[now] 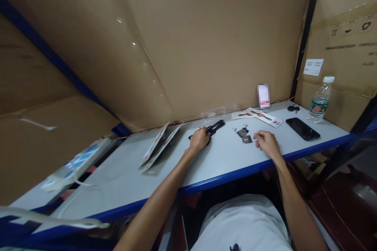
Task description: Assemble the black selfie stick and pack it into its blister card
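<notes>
My left hand [200, 140] is closed over black long-handled tools [217, 125] lying on the table. Their exact kind is hard to make out, and the hand hides part of them. To the right lie several small dark metal plates [246, 139], one showing a slot, with small screws [234, 130] beside them. Just right of the plates is my right hand [267, 143], its fingers curled together. Whether it pinches something small I cannot tell.
Two upright packaging cards [160, 149] lean at the left of the table [118, 176]. Printed cards [265, 116] and clear plastic [219, 112] lie at the back. On the right are a lit phone [263, 96], a dark phone [302, 128], keys [293, 108] and a bottle [319, 103]. Cardboard walls [220, 46] surround the table.
</notes>
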Demonstrator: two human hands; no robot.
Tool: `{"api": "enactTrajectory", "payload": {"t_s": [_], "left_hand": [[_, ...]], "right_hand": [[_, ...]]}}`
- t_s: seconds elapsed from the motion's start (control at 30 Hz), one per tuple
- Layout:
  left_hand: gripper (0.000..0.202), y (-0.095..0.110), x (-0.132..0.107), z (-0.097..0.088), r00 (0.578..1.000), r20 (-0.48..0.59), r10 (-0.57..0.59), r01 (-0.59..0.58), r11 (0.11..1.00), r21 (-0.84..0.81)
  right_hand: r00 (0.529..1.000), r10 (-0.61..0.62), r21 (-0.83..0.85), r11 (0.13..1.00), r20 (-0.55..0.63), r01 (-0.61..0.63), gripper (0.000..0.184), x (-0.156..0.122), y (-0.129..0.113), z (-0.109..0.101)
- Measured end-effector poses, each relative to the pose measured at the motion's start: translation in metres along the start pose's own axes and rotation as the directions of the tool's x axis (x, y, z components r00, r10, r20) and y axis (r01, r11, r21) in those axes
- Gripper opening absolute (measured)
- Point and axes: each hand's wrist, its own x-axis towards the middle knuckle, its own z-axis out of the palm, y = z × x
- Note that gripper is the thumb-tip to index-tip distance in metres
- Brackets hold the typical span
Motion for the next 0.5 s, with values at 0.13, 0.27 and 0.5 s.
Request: {"api": "enactTrajectory", "payload": {"t_s": [0.13,0.27,0.5], "left_hand": [[0.026,0.001,-0.002,0.004,1.0,-0.027,0.016,-0.017,0.999,-0.036],[0.025,0.003,-0.008,0.003,0.997,-0.079,0.015,-0.015,1.0,-0.006],[0.015,-0.001,-0.025,-0.029,0.942,-0.304,-0.143,-0.011,0.892,-0.452]], "right_hand": [[1.0,-0.004,-0.008,1.0,-0.004,0.004,0.03,0.0,0.0,-0.001],[1.0,-0.01,-0.009,1.0,-0.002,0.01,0.029,-0.001,-0.001,-0.001],[1.0,0.006,-0.091,0.996,-0.001,-0.006,0.026,-0.002,-0.004,0.0]]}}
